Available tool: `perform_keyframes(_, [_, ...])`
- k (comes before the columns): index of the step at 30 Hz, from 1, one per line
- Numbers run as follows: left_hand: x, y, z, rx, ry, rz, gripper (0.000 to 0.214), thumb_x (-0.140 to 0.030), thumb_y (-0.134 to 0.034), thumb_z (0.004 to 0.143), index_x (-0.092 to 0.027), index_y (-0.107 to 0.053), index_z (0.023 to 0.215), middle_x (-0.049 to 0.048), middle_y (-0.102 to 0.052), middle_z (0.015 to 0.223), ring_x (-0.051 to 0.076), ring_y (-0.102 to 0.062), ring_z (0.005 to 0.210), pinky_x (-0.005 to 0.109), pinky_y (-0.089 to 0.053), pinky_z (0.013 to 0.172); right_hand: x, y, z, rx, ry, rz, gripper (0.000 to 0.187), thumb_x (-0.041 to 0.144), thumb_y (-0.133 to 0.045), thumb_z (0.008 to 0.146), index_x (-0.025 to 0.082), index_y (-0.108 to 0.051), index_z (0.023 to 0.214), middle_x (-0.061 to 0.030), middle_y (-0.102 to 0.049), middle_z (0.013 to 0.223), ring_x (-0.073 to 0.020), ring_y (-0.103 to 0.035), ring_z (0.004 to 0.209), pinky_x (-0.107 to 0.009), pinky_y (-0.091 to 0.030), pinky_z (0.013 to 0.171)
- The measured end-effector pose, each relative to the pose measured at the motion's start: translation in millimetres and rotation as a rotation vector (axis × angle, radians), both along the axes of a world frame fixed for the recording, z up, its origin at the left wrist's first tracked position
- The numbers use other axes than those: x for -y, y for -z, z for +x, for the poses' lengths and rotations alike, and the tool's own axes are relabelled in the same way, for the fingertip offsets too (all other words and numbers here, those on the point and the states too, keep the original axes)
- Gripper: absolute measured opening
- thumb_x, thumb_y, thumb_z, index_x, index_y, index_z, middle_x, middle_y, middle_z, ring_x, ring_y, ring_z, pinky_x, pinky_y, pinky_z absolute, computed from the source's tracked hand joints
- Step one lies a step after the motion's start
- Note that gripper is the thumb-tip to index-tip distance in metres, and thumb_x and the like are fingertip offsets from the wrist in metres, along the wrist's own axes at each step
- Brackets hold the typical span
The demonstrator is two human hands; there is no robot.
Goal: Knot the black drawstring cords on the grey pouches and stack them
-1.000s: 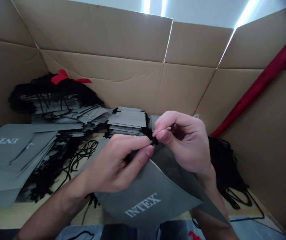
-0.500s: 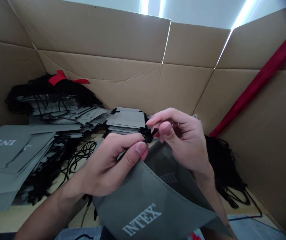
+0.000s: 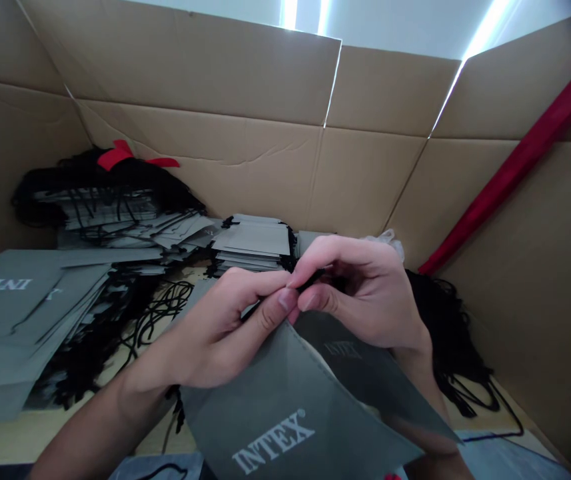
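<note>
A grey drawstring bag (image 3: 275,407) printed INTEX hangs below my hands, its mouth gaping toward the right. My left hand (image 3: 230,327) pinches the bag's upper corner between thumb and forefinger. Close against those fingertips, my right hand (image 3: 365,287) is closed on a black cord (image 3: 312,280), of which only a short dark stretch shows. The knot in the cord is hidden behind the fingers.
Stacked grey bags (image 3: 30,320) with black cord ends lie at the left. A smaller bag stack (image 3: 252,239) sits behind my hands. Black cords (image 3: 445,327) are heaped at the right. Cardboard walls (image 3: 205,140) surround the table, and a red strap (image 3: 510,167) slants down the right one.
My right hand has come in against the left fingertips and closed on the cord, covering the knot that showed before. The bag has swung slightly to the left.
</note>
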State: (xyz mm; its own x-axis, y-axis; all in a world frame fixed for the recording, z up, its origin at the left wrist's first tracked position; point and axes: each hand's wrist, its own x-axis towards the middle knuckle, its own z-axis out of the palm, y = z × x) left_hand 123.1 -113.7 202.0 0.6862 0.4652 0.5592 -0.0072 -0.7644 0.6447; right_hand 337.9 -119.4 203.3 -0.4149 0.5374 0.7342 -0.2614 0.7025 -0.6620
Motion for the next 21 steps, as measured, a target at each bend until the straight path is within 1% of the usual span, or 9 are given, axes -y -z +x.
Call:
perform_keyframes(4, [1,0.5,1,0.005,0.000,-0.009,0.034,-0.030,-0.048,0.116,-0.017,-0.058,0.086,-0.0056,-0.052,0.073,0.007,-0.044,0.064,0.019,-0.038,0.059,3,0.4,2,0.057,0.059,0.006,0.033,-0.004,-0.094,0.079,0.013,-0.078,0.103,0.0011,-0.074,0.091,-0.0076,-0.074,0.078,-0.012,-0.058,0.067])
perform_keyframes(6, [1,0.8,1,0.005,-0.007,0.005,0.036,-0.031,-0.046,0.117,-0.017,-0.059,0.086,-0.0054,-0.053,0.074,0.007,-0.044,0.064,0.019,-0.038,0.059,4,1.1,3,0.083,0.059,-0.014,0.034,-0.004,-0.093,0.079,0.014,-0.077,0.103,0.0021,-0.073,0.089,-0.0073,-0.073,0.078,-0.011,-0.057,0.067])
perform_keyframes(10, [1,2.6,1,0.012,-0.023,0.068,0.036,-0.027,-0.048,0.116,-0.018,-0.054,0.082,-0.0062,-0.047,0.071,0.006,-0.038,0.062,0.019,-0.033,0.055,2,1.7,3,0.028,-0.010,-0.030,0.022,-0.004,-0.083,0.091,0.013,-0.077,0.104,-0.0006,-0.074,0.089,-0.0111,-0.078,0.079,-0.016,-0.062,0.071])
perform_keyframes(13, [1,6.2,3,0.023,-0.040,0.129,0.033,-0.023,-0.050,0.114,-0.018,-0.051,0.082,-0.0060,-0.042,0.071,0.007,-0.035,0.062,0.022,-0.031,0.056,-1,1.3,2,-0.016,-0.071,-0.057,0.017,0.001,-0.085,0.091,0.013,-0.078,0.100,-0.0017,-0.074,0.087,-0.0127,-0.077,0.078,-0.019,-0.063,0.071])
perform_keyframes(16, [3,9.7,6,0.103,-0.082,0.227,0.030,-0.018,-0.054,0.110,-0.019,-0.050,0.081,-0.0049,-0.039,0.070,0.009,-0.034,0.062,0.026,-0.029,0.057,-4,3.8,-1,-0.071,-0.147,-0.145,0.015,0.008,-0.089,0.090,0.013,-0.077,0.097,-0.0018,-0.072,0.085,-0.0113,-0.071,0.076,-0.019,-0.059,0.069])
perform_keyframes(18, [4,10.8,7,0.146,-0.064,0.255,0.026,-0.017,-0.054,0.109,-0.019,-0.054,0.083,-0.0036,-0.044,0.071,0.010,-0.038,0.063,0.027,-0.032,0.059,-5,7.8,-6,-0.134,-0.202,-0.214,0.015,0.010,-0.089,0.090,0.013,-0.076,0.095,-0.0013,-0.069,0.083,-0.0095,-0.066,0.072,-0.019,-0.054,0.066])
perform_keyframes(21, [4,10.5,6,0.195,-0.022,0.244,0.019,-0.018,-0.055,0.109,-0.019,-0.062,0.092,-0.0001,-0.057,0.077,0.012,-0.051,0.070,0.026,-0.044,0.066,-4,14.6,-13,-0.214,-0.265,-0.306,0.014,0.013,-0.087,0.091,0.014,-0.074,0.095,-0.0003,-0.067,0.079,-0.0082,-0.063,0.067,-0.018,-0.049,0.061])
